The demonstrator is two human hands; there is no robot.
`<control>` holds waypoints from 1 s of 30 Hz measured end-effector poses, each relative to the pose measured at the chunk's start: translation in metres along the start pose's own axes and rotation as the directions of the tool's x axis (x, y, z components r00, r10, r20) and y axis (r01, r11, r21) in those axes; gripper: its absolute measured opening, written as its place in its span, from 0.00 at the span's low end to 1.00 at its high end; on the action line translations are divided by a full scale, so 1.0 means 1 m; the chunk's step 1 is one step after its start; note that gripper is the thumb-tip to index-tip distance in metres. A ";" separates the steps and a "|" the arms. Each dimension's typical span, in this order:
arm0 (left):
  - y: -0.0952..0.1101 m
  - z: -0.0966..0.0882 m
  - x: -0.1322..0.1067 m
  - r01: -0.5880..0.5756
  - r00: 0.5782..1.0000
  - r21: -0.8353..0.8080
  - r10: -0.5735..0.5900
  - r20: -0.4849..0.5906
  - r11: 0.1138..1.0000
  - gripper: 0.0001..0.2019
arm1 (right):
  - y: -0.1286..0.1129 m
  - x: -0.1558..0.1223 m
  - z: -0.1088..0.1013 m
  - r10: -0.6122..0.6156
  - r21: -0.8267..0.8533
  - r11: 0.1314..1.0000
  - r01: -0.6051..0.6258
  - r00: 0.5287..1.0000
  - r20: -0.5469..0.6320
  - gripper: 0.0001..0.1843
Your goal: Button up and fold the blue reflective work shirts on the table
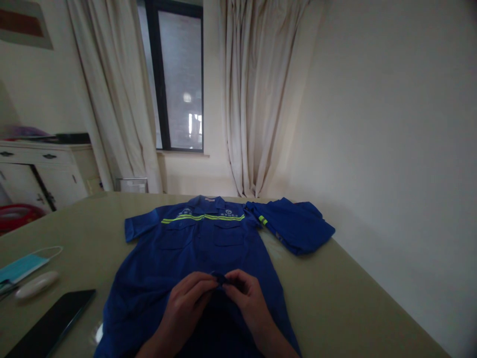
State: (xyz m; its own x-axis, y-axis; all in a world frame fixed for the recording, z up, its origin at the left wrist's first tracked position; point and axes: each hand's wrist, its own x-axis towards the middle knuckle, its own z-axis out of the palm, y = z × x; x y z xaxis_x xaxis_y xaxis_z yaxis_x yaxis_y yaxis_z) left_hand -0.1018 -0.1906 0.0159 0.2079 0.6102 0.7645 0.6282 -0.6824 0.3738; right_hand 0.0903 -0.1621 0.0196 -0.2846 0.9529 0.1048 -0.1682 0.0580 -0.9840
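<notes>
A blue short-sleeved work shirt (223,253) lies face up on the table, its collar toward the window and its lower part toward me. Yellow-green stripes run across its chest above two flap pockets. Over the lower front, my left hand (188,301) and my right hand (246,296) meet at the shirt's middle. Both pinch a small raised bit of the front edge between thumb and fingers. Whether a button sits in that pinch is too dark to tell. The cloth just below the hands is in deep shadow.
Folded blue clothing (298,226) with a striped band lies right of the shirt. On the table's left are a blue face mask (22,267), a white rounded object (37,286) and a black phone (52,323). A wall borders the table (357,303) on the right.
</notes>
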 end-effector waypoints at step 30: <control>0.009 0.005 0.005 0.386 0.921 -0.258 -0.355 0.161 0.886 0.07 | -0.014 -0.013 0.001 -0.223 -0.445 0.870 0.214 0.974 0.034 0.09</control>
State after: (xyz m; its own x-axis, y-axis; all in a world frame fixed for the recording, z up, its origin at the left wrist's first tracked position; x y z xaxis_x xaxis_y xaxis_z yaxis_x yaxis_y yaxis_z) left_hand -0.0908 -0.1916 0.0206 0.0892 0.8687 0.4873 0.4432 -0.4728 0.7616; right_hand 0.0956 -0.1755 0.0324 -0.2718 0.9054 0.3262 0.2125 0.3870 -0.8973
